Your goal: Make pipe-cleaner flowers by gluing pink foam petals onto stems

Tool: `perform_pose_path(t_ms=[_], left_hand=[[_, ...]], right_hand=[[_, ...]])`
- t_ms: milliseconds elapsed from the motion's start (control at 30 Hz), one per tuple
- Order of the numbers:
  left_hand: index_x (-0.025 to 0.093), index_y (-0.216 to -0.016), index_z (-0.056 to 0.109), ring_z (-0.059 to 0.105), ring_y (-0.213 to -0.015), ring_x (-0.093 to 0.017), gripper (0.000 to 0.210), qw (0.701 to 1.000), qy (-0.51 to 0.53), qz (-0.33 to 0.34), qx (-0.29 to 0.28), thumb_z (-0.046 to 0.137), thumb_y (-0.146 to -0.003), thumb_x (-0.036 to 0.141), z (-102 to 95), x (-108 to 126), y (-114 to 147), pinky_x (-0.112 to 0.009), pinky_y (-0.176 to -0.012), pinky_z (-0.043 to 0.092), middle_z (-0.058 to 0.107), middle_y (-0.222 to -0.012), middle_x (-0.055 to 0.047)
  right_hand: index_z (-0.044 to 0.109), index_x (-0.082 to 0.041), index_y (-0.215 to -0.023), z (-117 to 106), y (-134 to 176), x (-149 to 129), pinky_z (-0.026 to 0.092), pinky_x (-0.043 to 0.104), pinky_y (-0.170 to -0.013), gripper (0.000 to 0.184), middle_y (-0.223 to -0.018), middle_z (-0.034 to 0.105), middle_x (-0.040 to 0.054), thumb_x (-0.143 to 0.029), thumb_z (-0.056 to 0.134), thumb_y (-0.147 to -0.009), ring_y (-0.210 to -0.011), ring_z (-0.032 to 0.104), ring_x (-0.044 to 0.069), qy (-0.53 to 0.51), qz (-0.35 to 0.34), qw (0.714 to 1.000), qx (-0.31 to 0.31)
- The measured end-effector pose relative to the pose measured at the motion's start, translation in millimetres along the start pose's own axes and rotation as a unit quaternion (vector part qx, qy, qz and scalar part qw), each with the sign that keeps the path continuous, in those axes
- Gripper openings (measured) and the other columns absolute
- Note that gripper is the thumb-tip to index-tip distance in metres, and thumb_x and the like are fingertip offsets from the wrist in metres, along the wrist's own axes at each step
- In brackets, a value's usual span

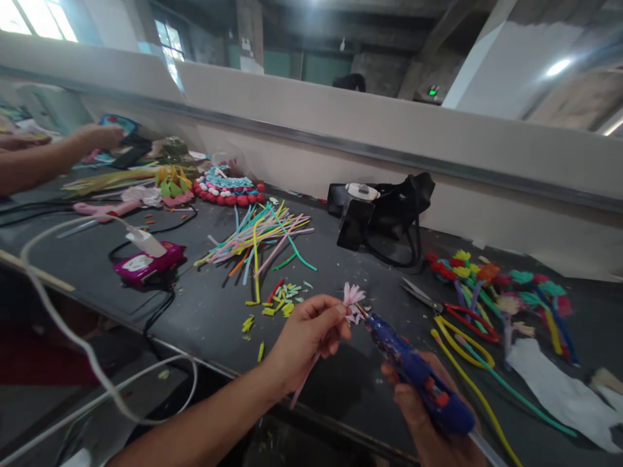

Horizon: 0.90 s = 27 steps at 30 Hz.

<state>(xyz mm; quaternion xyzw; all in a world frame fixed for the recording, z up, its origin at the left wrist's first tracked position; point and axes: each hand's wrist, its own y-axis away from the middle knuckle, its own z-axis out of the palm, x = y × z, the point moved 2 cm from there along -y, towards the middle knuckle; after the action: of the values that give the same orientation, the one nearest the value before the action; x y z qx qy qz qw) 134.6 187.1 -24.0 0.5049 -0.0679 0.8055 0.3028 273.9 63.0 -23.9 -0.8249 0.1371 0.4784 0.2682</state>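
Between the thumb and fingers of my left hand (pixel 311 331) is a pale pink pipe-cleaner flower (pixel 353 294), its thin stem hanging below the palm. My right hand (pixel 428 408) is wrapped round a blue glue gun (pixel 413 370) with a red part on its side and a clear glue stick at its rear. The gun's nozzle is at the flower's base; whether it touches cannot be made out. Beneath the flower lie small pale pink pieces. Cut yellow and green pipe-cleaner bits (pixel 288 293) are scattered left of my left hand.
Red-handled scissors (pixel 470 318) lie open-bladed at right, beside colourful pipe-cleaner flowers (pixel 523 285) and white cloth (pixel 559 389). Behind are long pipe cleaners (pixel 263 237), a phone (pixel 356 224) and a black bag (pixel 399 201). A purple power strip (pixel 150 264) with cables and another person's hand (pixel 100 137) are left.
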Motion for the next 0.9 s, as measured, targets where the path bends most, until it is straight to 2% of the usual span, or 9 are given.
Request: perform_pose_path(t_ms=[333, 600, 900], left_hand=[[0.016, -0.079, 0.058, 0.045, -0.039, -0.004, 0.019, 1.000, -0.010, -0.001, 0.003, 0.065, -0.082, 0.033, 2.8, 2.1, 1.4, -0.015, -0.037, 0.027, 0.061, -0.061, 0.002], [0.016, -0.078, 0.059, 0.045, -0.039, -0.004, 0.021, 1.000, -0.013, -0.002, 0.003, 0.066, -0.081, 0.035, 3.7, 3.1, 1.8, -0.015, -0.037, 0.027, 0.061, -0.061, 0.001], [0.015, -0.078, 0.059, 0.045, -0.039, -0.003, 0.022, 1.000, -0.012, -0.001, -0.003, 0.066, -0.081, 0.036, 2.7, 1.6, 1.2, -0.015, -0.037, 0.027, 0.062, -0.061, 0.001]], right_hand=[[0.060, -0.024, -0.083, 1.7, -2.4, -3.3, 0.045, 0.022, -0.055, 0.031, -0.069, 0.062, -0.0020, -0.055, 0.056, -0.086, -0.063, 0.060, 0.014, 0.030, -0.037, 0.998, -0.031], [0.058, -0.023, -0.082, 1.2, -5.3, -4.7, 0.043, 0.023, -0.048, 0.028, -0.065, 0.060, -0.0008, -0.051, 0.056, -0.087, -0.056, 0.058, 0.015, 0.050, -0.075, 0.996, -0.021], [0.056, -0.024, -0.080, 1.3, -6.3, -2.8, 0.041, 0.024, -0.047, 0.023, -0.056, 0.053, -0.0026, -0.045, 0.052, -0.089, -0.047, 0.052, 0.014, 0.056, -0.081, 0.994, -0.046]])
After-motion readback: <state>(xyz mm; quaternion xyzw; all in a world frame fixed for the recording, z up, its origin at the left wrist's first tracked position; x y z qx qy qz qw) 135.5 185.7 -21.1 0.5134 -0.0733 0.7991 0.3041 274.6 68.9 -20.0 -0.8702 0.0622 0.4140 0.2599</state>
